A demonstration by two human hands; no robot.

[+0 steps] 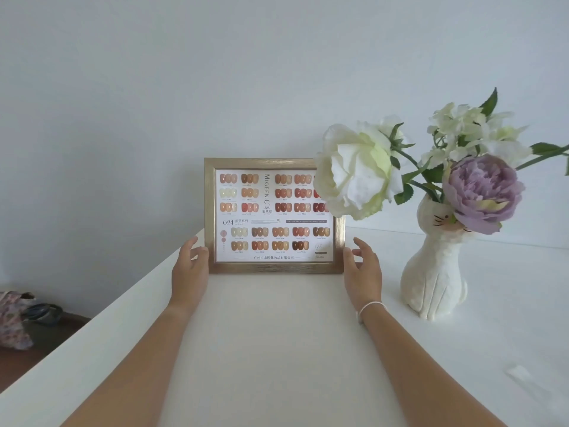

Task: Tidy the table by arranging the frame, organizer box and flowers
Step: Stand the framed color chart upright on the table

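Note:
A gold-edged frame [274,267] with a nail colour chart stands upright on the white table [277,349], near the wall. My left hand [189,266] is at its lower left edge, fingers spread and touching the side. My right hand [363,269] is at its lower right edge, fingers apart, close to or just touching it. The flowers [357,174], white and purple, stand in a white cat-shaped vase [434,278] to the right; one white bloom covers the frame's upper right corner. No organizer box is in view.
The table's left edge runs diagonally from lower left to the wall. Beyond it, lower down, a floral fabric item [14,318] and a dark object lie on a brown surface. A faint clear item [523,374] lies at the table's right.

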